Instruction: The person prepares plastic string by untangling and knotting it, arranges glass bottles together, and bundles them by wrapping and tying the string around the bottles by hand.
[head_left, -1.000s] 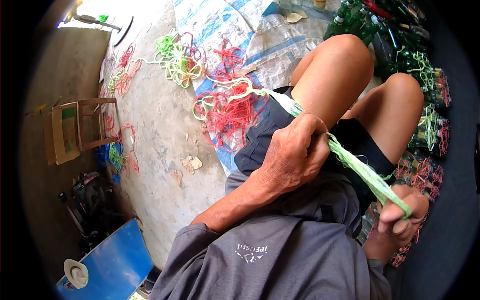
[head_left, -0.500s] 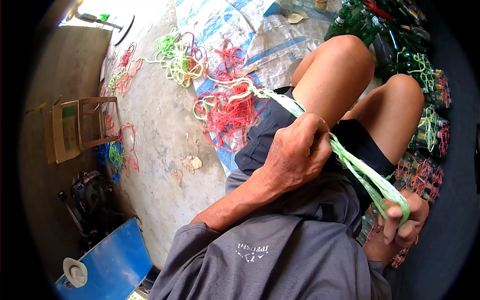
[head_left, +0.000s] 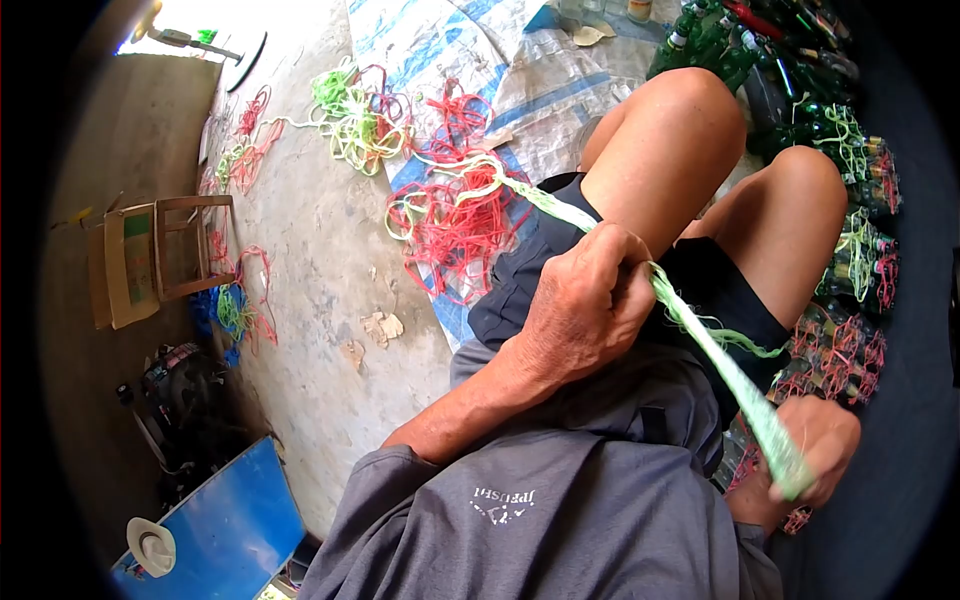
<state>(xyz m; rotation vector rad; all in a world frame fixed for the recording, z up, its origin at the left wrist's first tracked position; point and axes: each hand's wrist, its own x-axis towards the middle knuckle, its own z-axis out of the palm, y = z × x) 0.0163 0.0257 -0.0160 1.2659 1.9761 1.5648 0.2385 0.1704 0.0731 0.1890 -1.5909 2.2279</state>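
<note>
My left hand (head_left: 592,300) is clamped on this green strand bundle (head_left: 725,367), pulled taut over my black shorts (head_left: 735,290) to my right hand (head_left: 822,442), which looks closed around the end, though it's blurry. I'd call this stretching; another pull calls for a firm left grip.

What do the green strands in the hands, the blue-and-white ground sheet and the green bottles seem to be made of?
Green strands: perhaps plastic fibre, faintly shiny, with fine frayed threads; cotton isn't ruled out.
Ground sheet: probably plastic tarp, with dull sheen and stiff creases.
Green bottles: likely glass, smooth and glossy, judging by translucent colour and bright highlights.
</note>
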